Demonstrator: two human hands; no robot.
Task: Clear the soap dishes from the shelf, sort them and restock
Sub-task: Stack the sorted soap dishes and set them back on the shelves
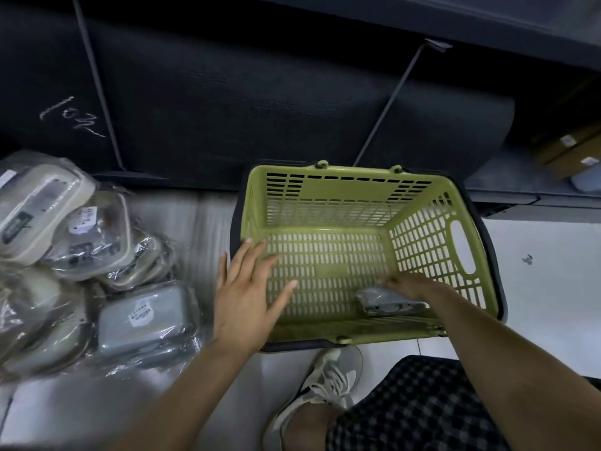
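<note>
A green plastic basket point(432, 242) stands on the floor in front of me. Inside it, near the front right corner, lies one grey wrapped soap dish point(383, 304). My right hand point(409, 286) reaches into the basket and grips that dish from above. My left hand point(250, 288) hovers with spread fingers over the basket's left rim, holding nothing. To the left on the floor lies a pile of wrapped soap dishes: beige ones point(42, 209) toward the back and a grey one point(143, 317) at the front.
A dark shelf unit point(260, 109) with slanted metal rods runs along the back. Cardboard boxes point(572, 151) sit at the right on a lower shelf. My sneaker point(322, 385) and checked shorts point(419, 408) are below the basket. White floor tiles point(546, 281) lie to the right.
</note>
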